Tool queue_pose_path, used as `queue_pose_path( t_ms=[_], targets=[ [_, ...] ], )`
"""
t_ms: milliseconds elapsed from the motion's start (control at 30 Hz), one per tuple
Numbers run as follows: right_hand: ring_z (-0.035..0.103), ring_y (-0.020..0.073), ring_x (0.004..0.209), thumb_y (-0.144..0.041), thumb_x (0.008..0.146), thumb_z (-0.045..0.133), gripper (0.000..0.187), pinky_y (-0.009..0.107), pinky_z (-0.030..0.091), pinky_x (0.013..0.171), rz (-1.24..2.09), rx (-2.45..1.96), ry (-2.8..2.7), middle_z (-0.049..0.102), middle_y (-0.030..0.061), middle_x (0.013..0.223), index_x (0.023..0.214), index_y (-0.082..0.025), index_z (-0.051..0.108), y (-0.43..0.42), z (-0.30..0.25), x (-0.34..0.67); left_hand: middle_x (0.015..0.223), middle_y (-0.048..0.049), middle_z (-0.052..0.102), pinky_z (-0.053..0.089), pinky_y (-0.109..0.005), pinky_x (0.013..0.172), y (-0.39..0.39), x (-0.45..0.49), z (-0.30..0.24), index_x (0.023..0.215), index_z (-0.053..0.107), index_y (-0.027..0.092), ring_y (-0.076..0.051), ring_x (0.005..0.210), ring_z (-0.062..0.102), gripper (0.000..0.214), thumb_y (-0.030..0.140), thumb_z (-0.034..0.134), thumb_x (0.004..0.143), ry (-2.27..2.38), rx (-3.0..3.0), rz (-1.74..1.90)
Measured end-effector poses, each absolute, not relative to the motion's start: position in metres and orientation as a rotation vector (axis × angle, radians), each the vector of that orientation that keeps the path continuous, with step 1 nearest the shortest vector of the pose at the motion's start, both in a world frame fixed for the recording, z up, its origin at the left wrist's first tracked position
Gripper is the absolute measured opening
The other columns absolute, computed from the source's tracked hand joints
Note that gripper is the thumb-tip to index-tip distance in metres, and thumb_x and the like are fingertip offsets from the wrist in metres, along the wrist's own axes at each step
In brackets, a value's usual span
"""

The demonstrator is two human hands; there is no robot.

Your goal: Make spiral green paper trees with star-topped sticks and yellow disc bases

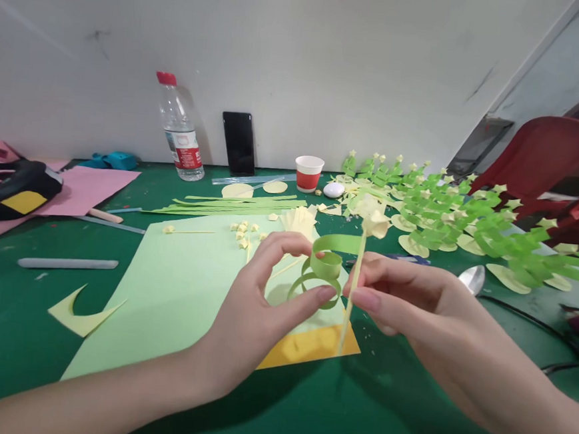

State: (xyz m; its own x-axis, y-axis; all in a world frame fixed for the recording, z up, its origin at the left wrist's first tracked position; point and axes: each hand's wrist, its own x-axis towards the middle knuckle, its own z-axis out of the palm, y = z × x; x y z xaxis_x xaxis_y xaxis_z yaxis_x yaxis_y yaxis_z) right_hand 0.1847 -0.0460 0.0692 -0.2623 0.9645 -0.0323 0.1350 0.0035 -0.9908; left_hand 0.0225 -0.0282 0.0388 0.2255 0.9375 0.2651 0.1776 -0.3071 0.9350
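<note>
My right hand [427,305] pinches a thin pale yellow paper stem [359,262], held nearly upright. At its top sits a pale yellow folded paper star [376,224]. Beside the stem, a light green paper strip [326,265] hangs in loose coils, its straight end reaching the stem. My left hand [257,308] curves around these coils, thumb and fingers touching them. Below both hands lie a light green paper sheet [172,308] and a yellow-orange sheet [303,352]. Several small folded stars [242,230] rest on the green sheet.
Finished paper plants [450,209] crowd the right side, near a spoon [472,279] and a black cable [517,316]. Along the wall stand a bottle [183,138], a phone [238,143] and a paper cup [308,175]. A black-yellow tool [15,192] lies left, a glue stick [68,264] nearer.
</note>
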Motion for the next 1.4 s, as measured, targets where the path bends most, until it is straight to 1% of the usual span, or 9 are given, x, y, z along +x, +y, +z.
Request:
queue_pose_path(
  t_ms=[200,367,467,567,733,900,967,1233,1400],
  targets=[
    [0.045,0.0079,0.058,-0.027,0.067,0.067,0.012,0.015,0.039,0.050,1.428,-1.132,-1.471,0.050,-0.0025,0.063,0.061,-0.020,0.059,-0.0447,0.0682,0.1808,0.094,0.0035,0.050,0.037,-0.023,0.086,-0.0305,0.0230,0.0418,0.081,0.057,0.026,-0.013,0.096,0.046,0.013,0.031,0.065,0.072,1.041,1.580,1.157],
    [0.045,0.0078,0.055,-0.029,0.067,0.066,0.017,0.016,0.040,0.049,1.394,-1.130,-1.525,0.049,-0.0030,0.060,0.058,-0.019,0.056,-0.0459,0.0702,0.1794,0.102,0.0011,0.051,0.044,-0.024,0.082,-0.0319,0.0244,0.0431,0.072,0.066,0.025,-0.017,0.103,0.048,0.003,0.028,0.066,0.070,1.023,1.431,1.142],
    [0.044,0.0086,0.055,-0.031,0.067,0.065,0.017,0.017,0.039,0.048,1.346,-1.155,-1.559,0.048,-0.0023,0.059,0.058,-0.019,0.055,-0.0465,0.0707,0.1791,0.104,0.0000,0.052,0.047,-0.024,0.077,-0.0314,0.0251,0.0424,0.063,0.066,0.023,-0.018,0.102,0.051,0.009,0.028,0.065,0.071,0.999,1.351,1.126],
    [0.043,0.0082,0.054,-0.031,0.067,0.065,0.017,0.016,0.038,0.047,1.337,-1.150,-1.555,0.047,-0.0026,0.059,0.059,-0.020,0.055,-0.0464,0.0707,0.1793,0.105,0.0000,0.053,0.047,-0.024,0.077,-0.0314,0.0254,0.0421,0.068,0.066,0.026,-0.018,0.103,0.051,0.002,0.027,0.065,0.070,0.988,1.339,1.128],
    [0.042,0.0080,0.053,-0.027,0.068,0.063,0.016,0.016,0.037,0.046,1.377,-1.134,-1.566,0.046,-0.0027,0.057,0.057,-0.019,0.054,-0.0465,0.0704,0.1784,0.101,0.0038,0.051,0.040,-0.024,0.088,-0.0338,0.0251,0.0408,0.078,0.062,0.028,-0.015,0.105,0.048,0.015,0.027,0.071,0.065,1.049,1.427,1.149],
    [0.044,0.0092,0.057,-0.030,0.074,0.057,0.016,0.018,0.038,0.050,1.382,-1.161,-1.613,0.047,-0.0015,0.061,0.062,-0.020,0.056,-0.0486,0.0661,0.1786,0.087,0.0048,0.049,0.044,-0.018,0.063,-0.0354,0.0250,0.0400,0.082,0.050,0.026,-0.011,0.080,0.051,0.025,0.025,0.069,0.067,1.035,1.330,1.107],
    [0.047,0.0098,0.061,-0.031,0.075,0.057,0.015,0.018,0.040,0.052,1.396,-1.153,-1.625,0.049,-0.0012,0.064,0.065,-0.020,0.057,-0.0496,0.0651,0.1794,0.084,0.0048,0.048,0.043,-0.018,0.061,-0.0351,0.0257,0.0403,0.085,0.049,0.027,-0.011,0.078,0.050,0.026,0.026,0.068,0.068,1.040,1.320,1.103],
    [0.045,0.0060,0.056,-0.023,0.074,0.059,0.013,0.012,0.039,0.049,1.385,-1.105,-1.589,0.050,-0.0031,0.062,0.062,-0.020,0.057,-0.0509,0.0678,0.1795,0.097,0.0014,0.051,0.041,-0.022,0.080,-0.0331,0.0257,0.0391,0.072,0.063,0.023,-0.016,0.099,0.048,0.011,0.034,0.065,0.072,1.015,1.410,1.136],
    [0.044,0.0066,0.053,-0.026,0.072,0.059,0.013,0.013,0.038,0.045,1.268,-1.112,-1.580,0.048,-0.0032,0.058,0.061,-0.021,0.057,-0.0479,0.0681,0.1808,0.098,0.0020,0.059,0.042,-0.021,0.078,-0.0340,0.0253,0.0352,0.087,0.066,0.029,-0.015,0.098,0.053,0.012,0.031,0.056,0.080,0.888,1.248,1.081]
  ],
)
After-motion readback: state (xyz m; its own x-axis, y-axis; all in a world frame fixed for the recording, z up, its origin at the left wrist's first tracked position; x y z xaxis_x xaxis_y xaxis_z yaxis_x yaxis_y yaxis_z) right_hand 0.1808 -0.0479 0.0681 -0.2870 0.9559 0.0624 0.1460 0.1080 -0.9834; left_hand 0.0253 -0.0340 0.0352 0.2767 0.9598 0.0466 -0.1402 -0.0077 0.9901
